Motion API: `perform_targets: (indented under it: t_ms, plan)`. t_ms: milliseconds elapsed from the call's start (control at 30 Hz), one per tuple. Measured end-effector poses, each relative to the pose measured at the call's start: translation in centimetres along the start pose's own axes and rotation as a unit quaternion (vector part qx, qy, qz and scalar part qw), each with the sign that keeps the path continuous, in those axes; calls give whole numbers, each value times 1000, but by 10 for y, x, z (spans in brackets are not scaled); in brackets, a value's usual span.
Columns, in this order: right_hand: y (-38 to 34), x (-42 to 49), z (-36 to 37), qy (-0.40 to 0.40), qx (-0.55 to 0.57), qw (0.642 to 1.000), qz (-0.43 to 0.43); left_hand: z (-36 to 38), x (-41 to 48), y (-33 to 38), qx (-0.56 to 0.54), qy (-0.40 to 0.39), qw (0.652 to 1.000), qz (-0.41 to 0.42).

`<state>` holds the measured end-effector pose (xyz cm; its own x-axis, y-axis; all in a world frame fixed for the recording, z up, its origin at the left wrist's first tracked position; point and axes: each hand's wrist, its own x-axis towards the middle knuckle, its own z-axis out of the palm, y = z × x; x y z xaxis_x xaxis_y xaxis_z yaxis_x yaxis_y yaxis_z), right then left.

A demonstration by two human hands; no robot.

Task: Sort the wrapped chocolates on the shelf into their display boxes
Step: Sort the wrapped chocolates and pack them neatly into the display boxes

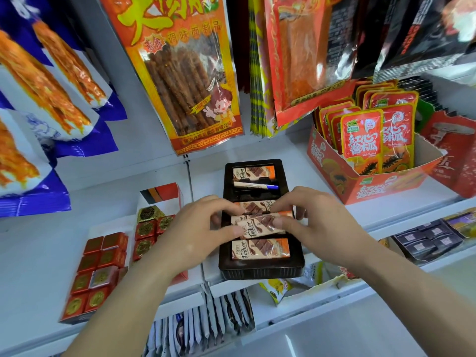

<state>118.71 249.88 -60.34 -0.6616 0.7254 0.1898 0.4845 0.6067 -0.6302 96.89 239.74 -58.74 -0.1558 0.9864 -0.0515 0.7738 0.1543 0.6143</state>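
A wrapped Fodwor chocolate bar is being pinched at both ends, tilted, just over the middle of a dark brown display tray that is sitting on the white shelf. Its left end is being taken by the left hand and its right end by the right hand, thumbs on the near edge and fingers curled over the far edge. The bar is thus being gripped by both hands, each grip closed on it.

More bars of the same kind are lying flat in the tray: a far bar, one just behind the held bar and a near bar. A blue-capped pen is lying across the second slot.

To the left, red and gold foil squares are packed in an open box, with a second box of foil pieces just beside the left hand. A red carton of papaya snack sachets is standing to the right. Snack bags are hanging above.
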Motion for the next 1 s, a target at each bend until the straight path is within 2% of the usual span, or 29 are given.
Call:
perform_targets:
  t_ms: [67,300,467,567,667,800,900,1000]
  plan:
    - [3,2,-5,9,73,997,29,1,2,-1,-7,11,1000,-1]
    - [19,24,-9,134,142,976,100,5,4,2,-3,16,1000,7]
    - [7,41,9,57,72,990,103,-6,0,-1,-5,38,999,19]
    - [3,43,11,56,18,995,80,-15,1,-8,-11,59,998,14]
    - [0,36,7,71,52,994,66,-19,5,-10,-55,77,995,8]
    - [-6,29,6,-7,82,996,37,-10,15,0,-127,69,989,0]
    - [7,33,5,55,128,989,49,-3,27,8,-122,74,990,13]
    - [27,34,-2,143,153,974,90,2,42,9,15,133,990,34]
